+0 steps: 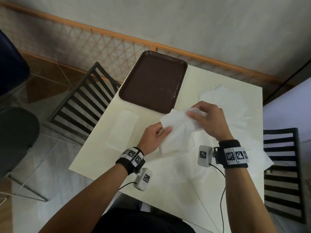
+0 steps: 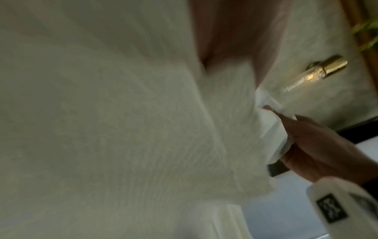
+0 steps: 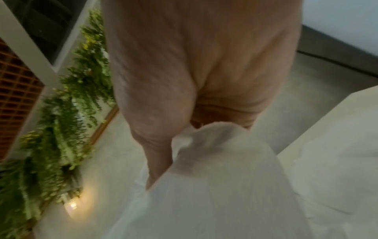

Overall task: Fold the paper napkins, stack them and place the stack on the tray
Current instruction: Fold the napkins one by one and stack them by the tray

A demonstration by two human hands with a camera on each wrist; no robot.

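A white paper napkin point(image 1: 178, 126) is held above the table between both hands. My left hand point(image 1: 155, 137) pinches its near left edge, and my right hand point(image 1: 207, 118) grips its far right corner. The napkin point(image 2: 122, 129) fills the blurred left wrist view, where the right hand point(image 2: 319, 148) also shows holding it. The right wrist view shows the napkin point(image 3: 225, 186) draped below my right hand point(image 3: 194, 72). A folded napkin point(image 1: 123, 130) lies flat on the table to the left. The brown tray point(image 1: 153, 81) sits bare at the table's far left corner.
More loose white napkins point(image 1: 225, 98) are spread over the right and near parts of the cream table point(image 1: 94, 157). Dark slatted chairs stand at the left point(image 1: 80, 98) and right point(image 1: 282, 174). A lattice fence runs behind the table.
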